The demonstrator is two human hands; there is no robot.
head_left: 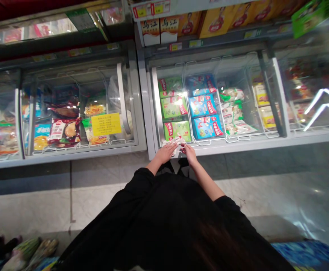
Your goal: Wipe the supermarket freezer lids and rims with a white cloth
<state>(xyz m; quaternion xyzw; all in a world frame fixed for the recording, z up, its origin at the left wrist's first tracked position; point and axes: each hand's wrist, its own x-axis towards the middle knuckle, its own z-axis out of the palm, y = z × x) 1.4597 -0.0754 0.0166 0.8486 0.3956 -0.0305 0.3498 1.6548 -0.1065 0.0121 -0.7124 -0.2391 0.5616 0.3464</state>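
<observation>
A crumpled white cloth (176, 151) lies on the front rim of the glass-topped freezer. My left hand (166, 151) is palm down over its left part, fingers close together and holding it against the rim. At the cloth's right end is my right hand (190, 152), with its fingers bent and a little apart. Whether its fingertips touch the cloth is hard to see. Under the glass, just beyond my hands, are green boxes (177, 131) and blue boxes (208, 127) in wire compartments.
A white vertical handle (156, 104) runs along the glass lid's left side. Further right are white-and-green bags (233, 109) and yellow packs (266, 116). Another freezer with a yellow notice (106, 124) stands to the left. Orange boxes (216, 22) fill the shelf above.
</observation>
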